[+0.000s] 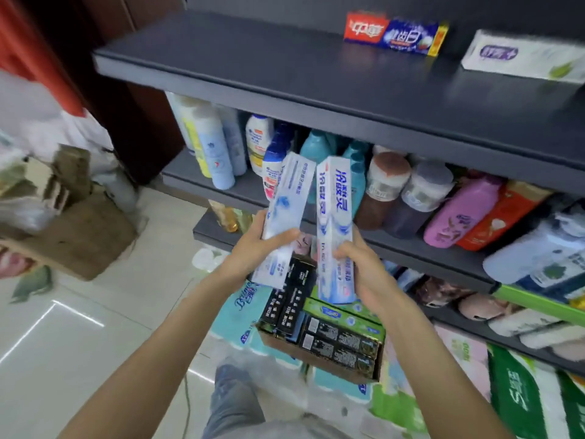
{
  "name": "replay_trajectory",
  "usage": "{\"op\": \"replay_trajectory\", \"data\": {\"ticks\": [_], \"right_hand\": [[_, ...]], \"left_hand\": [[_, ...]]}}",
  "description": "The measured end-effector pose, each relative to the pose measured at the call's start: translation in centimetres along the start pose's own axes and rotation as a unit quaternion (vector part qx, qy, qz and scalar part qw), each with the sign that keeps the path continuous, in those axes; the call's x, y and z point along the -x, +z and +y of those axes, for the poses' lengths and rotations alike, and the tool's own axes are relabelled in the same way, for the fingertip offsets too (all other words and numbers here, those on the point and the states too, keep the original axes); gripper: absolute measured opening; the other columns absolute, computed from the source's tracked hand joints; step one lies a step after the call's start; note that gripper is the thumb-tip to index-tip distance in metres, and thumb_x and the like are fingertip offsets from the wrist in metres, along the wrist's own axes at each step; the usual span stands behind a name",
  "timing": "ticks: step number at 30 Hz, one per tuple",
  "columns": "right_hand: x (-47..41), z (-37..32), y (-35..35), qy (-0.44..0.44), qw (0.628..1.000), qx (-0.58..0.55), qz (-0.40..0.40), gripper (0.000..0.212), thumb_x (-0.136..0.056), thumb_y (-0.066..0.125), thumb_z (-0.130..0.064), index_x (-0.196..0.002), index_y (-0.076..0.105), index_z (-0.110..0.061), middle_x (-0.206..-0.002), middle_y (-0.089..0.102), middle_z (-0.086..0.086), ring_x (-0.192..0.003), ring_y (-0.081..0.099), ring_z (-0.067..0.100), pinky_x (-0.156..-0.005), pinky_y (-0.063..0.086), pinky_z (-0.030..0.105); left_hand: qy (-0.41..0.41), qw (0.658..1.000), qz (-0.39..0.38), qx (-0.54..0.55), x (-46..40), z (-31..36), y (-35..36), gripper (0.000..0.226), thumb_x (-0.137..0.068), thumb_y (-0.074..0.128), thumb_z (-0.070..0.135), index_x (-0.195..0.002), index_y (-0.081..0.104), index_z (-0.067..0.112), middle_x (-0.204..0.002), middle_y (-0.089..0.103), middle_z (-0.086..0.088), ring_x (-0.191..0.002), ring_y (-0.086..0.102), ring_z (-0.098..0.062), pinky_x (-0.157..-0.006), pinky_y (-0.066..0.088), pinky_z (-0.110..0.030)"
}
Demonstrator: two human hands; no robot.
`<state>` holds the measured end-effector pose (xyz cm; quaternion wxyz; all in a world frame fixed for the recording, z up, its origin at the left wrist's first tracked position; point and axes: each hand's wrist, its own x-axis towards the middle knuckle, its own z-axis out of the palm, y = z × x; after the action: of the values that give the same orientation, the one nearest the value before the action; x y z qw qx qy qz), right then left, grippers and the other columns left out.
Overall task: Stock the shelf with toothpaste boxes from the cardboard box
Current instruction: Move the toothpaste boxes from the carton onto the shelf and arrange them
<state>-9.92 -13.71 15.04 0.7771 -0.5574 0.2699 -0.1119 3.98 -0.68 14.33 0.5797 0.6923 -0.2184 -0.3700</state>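
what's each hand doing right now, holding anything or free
Left hand: grips a white and blue toothpaste box, tilted right.
Right hand: grips a second white and blue toothpaste box, nearly upright.

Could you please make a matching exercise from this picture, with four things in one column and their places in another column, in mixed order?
Things:
1. red and blue toothpaste box
2. black toothpaste boxes
3. white and blue toothpaste box with large letters
4. pink bottle

Places:
A. in the cardboard box
B. on the top shelf
C. lying on the middle shelf
D. in the right hand

Pairs: 1-B, 2-A, 3-D, 4-C
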Motion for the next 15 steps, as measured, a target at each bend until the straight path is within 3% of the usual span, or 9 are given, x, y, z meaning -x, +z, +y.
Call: {"op": "replay_trajectory", "data": {"ticks": [3, 6, 8, 10, 12, 15], "right_hand": [[-0.3, -4.1, 1.4, -0.036, 0.998, 0.02, -0.043, 0.077, -0.063, 0.077, -0.014, -0.128, 0.041, -0.033, -0.111, 0.067, -0.008, -0.091, 0.066, 0.013, -0.081, 0.053, 0.033], [-1.4, -8.0, 2.8, -0.056, 0.992, 0.079, -0.077, 0.08, -0.055, 0.084, -0.018, -0.121, 0.04, -0.031, -0.106, 0.069, 0.003, -0.084, 0.068, 0.025, -0.068, 0.055, 0.036], [-3.0, -10.8, 3.7, -0.079, 0.988, 0.085, -0.104, 0.072, -0.06, 0.083, -0.01, -0.118, 0.041, -0.022, -0.101, 0.071, 0.004, -0.085, 0.07, 0.03, -0.068, 0.058, 0.041], [-5.0, -14.0, 4.7, -0.109, 0.98, 0.139, -0.091, 0.055, -0.069, 0.076, -0.013, -0.114, 0.045, -0.021, -0.101, 0.072, 0.001, -0.089, 0.07, 0.026, -0.078, 0.057, 0.042], [-7.9, -17.1, 5.6, -0.154, 0.959, 0.236, -0.038, 0.041, -0.075, 0.075, -0.018, -0.108, 0.052, -0.024, -0.098, 0.07, -0.002, -0.084, 0.069, 0.016, -0.075, 0.054, 0.037], [-13.5, -21.6, 7.4, -0.226, 0.903, 0.366, 0.016, 0.031, -0.079, 0.073, -0.021, -0.105, 0.057, -0.029, -0.095, 0.067, -0.011, -0.079, 0.063, 0.006, -0.072, 0.046, 0.025]], "left_hand": [[0.059, 0.998, 0.026, 0.008, 1.0, 2.9, -3.9, 0.037, -0.084, 0.067, 0.023, -0.111, 0.049, 0.041, -0.092, 0.066, 0.009, -0.072, 0.063, -0.005, -0.067, 0.049, -0.024], [0.103, 0.994, 0.024, 0.002, 0.6, 6.0, -7.3, 0.041, -0.084, 0.067, 0.019, -0.115, 0.05, 0.039, -0.097, 0.068, 0.006, -0.076, 0.066, -0.01, -0.069, 0.052, -0.027], [0.145, 0.986, 0.032, -0.079, -0.4, 8.6, -9.5, 0.047, -0.082, 0.071, 0.026, -0.122, 0.047, 0.035, -0.106, 0.068, 0.006, -0.086, 0.066, -0.009, -0.073, 0.051, -0.026], [0.189, 0.964, 0.074, -0.17, -2.2, 11.3, -12.2, 0.052, -0.078, 0.072, 0.04, -0.123, 0.046, 0.037, -0.105, 0.064, 0.015, -0.092, 0.064, -0.006, -0.082, 0.05, -0.026], [0.217, 0.936, 0.11, -0.255, -4.5, 13.9, -15.2, 0.05, -0.074, 0.058, 0.063, -0.119, 0.045, 0.046, -0.102, 0.063, 0.018, -0.095, 0.062, -0.009, -0.09, 0.047, -0.031], [0.226, 0.871, 0.16, -0.406, -8.7, 16.7, -20.1, 0.05, -0.078, 0.027, 0.073, -0.12, 0.037, 0.048, -0.106, 0.063, 0.002, -0.103, 0.06, -0.029, -0.088, 0.043, -0.04]]}}
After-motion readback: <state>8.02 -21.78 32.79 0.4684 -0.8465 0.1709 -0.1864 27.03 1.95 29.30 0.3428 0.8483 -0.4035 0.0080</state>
